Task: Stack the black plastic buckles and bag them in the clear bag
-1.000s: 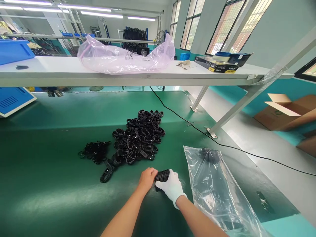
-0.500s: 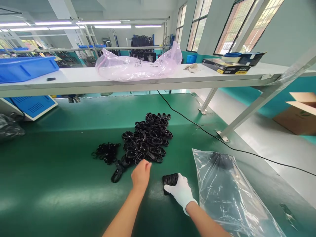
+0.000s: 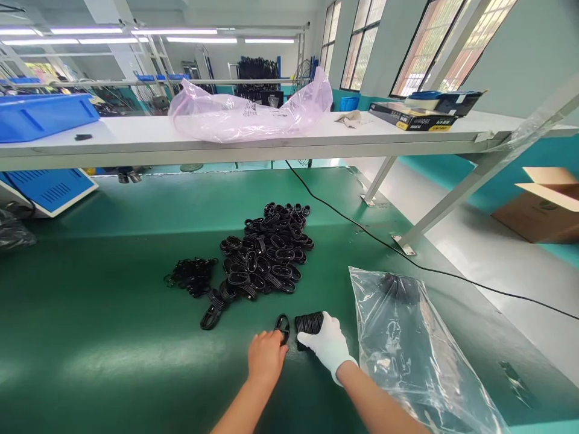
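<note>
My bare left hand (image 3: 266,357) pinches one coiled black cable (image 3: 283,325), which stands on edge just left of a row of coils. That row of coiled cables (image 3: 309,323), packed side by side, is gripped by my right hand (image 3: 329,343) in a white glove. Farther back lies a loose heap of coiled black cables (image 3: 271,253). A smaller tangle of thin black pieces (image 3: 192,275), too small to name, sits left of the heap. On the right is a clear plastic bag (image 3: 407,349) with a dark bundle (image 3: 400,288) at its far end.
A green work table (image 3: 113,337) spans the foreground. Above its back runs a white shelf (image 3: 271,141) with a pinkish plastic bag (image 3: 248,117), a blue bin (image 3: 45,117) and boxes (image 3: 411,116). A black cord (image 3: 384,244) crosses to the right. One shelf post (image 3: 443,202) meets the table there.
My left hand has come back from the heap's near edge towards my right hand, now with a coiled cable in its fingers. My right hand keeps its grip on the row. The view has shifted slightly.
</note>
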Available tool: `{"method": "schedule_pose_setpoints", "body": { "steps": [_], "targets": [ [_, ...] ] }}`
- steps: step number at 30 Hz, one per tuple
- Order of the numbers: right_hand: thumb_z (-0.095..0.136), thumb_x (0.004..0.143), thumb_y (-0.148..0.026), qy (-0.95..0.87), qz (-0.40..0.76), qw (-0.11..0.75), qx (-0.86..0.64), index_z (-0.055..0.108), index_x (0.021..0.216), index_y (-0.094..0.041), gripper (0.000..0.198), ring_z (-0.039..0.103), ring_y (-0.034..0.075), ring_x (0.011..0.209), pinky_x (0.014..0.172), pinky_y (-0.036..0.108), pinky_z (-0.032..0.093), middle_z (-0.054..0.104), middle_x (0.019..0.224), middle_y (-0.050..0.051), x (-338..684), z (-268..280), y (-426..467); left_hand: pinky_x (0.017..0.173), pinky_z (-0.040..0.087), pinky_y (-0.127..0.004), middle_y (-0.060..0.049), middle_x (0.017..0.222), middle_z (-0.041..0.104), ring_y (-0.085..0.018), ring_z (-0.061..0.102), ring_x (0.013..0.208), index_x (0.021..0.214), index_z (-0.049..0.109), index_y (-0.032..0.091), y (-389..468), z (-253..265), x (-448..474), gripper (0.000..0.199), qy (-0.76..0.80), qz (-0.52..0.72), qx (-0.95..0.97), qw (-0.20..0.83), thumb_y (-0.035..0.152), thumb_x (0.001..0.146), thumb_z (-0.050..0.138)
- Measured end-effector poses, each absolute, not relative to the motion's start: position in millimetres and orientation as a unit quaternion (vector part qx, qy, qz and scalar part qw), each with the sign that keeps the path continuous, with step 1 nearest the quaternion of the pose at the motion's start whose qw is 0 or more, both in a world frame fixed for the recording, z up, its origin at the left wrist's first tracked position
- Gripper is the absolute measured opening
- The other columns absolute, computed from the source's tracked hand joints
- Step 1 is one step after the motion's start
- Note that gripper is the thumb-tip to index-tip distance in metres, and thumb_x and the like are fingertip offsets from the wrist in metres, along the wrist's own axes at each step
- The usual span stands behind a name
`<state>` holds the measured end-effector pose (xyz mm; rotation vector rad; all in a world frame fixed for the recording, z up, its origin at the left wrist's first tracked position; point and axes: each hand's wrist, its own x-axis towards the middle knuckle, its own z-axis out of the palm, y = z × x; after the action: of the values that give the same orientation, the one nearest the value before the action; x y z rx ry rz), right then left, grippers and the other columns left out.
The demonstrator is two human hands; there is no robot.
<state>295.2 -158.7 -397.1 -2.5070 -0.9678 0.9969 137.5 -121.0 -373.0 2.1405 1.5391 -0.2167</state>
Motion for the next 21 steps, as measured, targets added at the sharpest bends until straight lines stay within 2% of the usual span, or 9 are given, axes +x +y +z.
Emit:
{"method": "schedule_pose_setpoints", "body": {
  "steps": [2, 4, 6, 8, 12, 17, 21],
  "targets": [
    [0.063, 0.055, -0.048, -0.334, 0.349, 0.136, -0.865, 0.033, 0.128, -0.009, 0.088, 0.054, 0.029, 0.101, 0.087, 0.036, 0.041, 0.044, 0.117, 0.016, 295, -396, -159, 0.069, 0.038, -0.029, -0.001, 0.082, 0.063, -0.018, 0.057, 0.081, 0.096, 0.056, 0.026, -115, -367, 133, 0.020, 0.607, -0.061, 0.737, 0.292, 0.030, 0.080, 0.046],
    [0.063, 0.055, -0.048, -0.337, 0.349, 0.136, -0.864, 0.034, 0.127, -0.010, 0.086, 0.054, 0.028, 0.100, 0.086, 0.036, 0.042, 0.045, 0.116, 0.015, 296, -396, -159, 0.069, 0.039, -0.027, 0.000, 0.099, 0.060, -0.017, 0.056, 0.089, 0.110, 0.050, 0.029, -104, -361, 131, 0.034, 0.598, -0.030, 0.737, 0.313, 0.027, 0.076, 0.048],
    [0.063, 0.054, -0.047, -0.339, 0.343, 0.133, -0.866, 0.035, 0.126, -0.011, 0.085, 0.054, 0.028, 0.100, 0.085, 0.036, 0.042, 0.045, 0.116, 0.015, 296, -397, -159, 0.079, 0.039, -0.029, -0.002, 0.121, 0.050, -0.021, 0.049, 0.105, 0.119, 0.045, 0.029, -95, -360, 134, 0.058, 0.542, -0.013, 0.780, 0.312, 0.017, 0.064, 0.057],
    [0.063, 0.055, -0.046, -0.341, 0.338, 0.132, -0.867, 0.035, 0.126, -0.011, 0.084, 0.054, 0.028, 0.099, 0.085, 0.036, 0.042, 0.045, 0.115, 0.015, 296, -398, -159, 0.089, 0.036, -0.033, -0.004, 0.128, 0.044, -0.025, 0.043, 0.113, 0.121, 0.045, 0.027, -91, -364, 141, 0.073, 0.497, -0.022, 0.810, 0.310, 0.006, 0.053, 0.059],
    [0.063, 0.055, -0.048, -0.342, 0.338, 0.139, -0.866, 0.033, 0.127, -0.010, 0.087, 0.054, 0.028, 0.100, 0.086, 0.036, 0.042, 0.045, 0.116, 0.015, 295, -401, -159, 0.091, 0.035, -0.035, -0.007, 0.116, 0.052, -0.027, 0.046, 0.109, 0.116, 0.050, 0.023, -96, -374, 151, 0.070, 0.493, -0.038, 0.810, 0.316, 0.001, 0.050, 0.056],
    [0.062, 0.055, -0.048, -0.347, 0.333, 0.138, -0.866, 0.033, 0.128, -0.008, 0.088, 0.054, 0.028, 0.101, 0.086, 0.035, 0.042, 0.044, 0.116, 0.016, 296, -400, -158, 0.082, 0.040, -0.027, -0.004, 0.119, 0.050, -0.019, 0.054, 0.098, 0.123, 0.038, 0.026, -107, -374, 145, 0.072, 0.507, 0.006, 0.724, 0.468, 0.013, 0.056, 0.062],
    [0.063, 0.055, -0.047, -0.351, 0.336, 0.133, -0.864, 0.037, 0.125, -0.009, 0.084, 0.053, 0.028, 0.101, 0.086, 0.034, 0.042, 0.045, 0.115, 0.016, 298, -399, -158, 0.082, 0.040, -0.028, -0.003, 0.108, 0.055, -0.019, 0.053, 0.096, 0.124, 0.039, 0.028, -111, -378, 145, 0.072, 0.518, 0.012, 0.699, 0.494, 0.016, 0.057, 0.063]
  ]
}}
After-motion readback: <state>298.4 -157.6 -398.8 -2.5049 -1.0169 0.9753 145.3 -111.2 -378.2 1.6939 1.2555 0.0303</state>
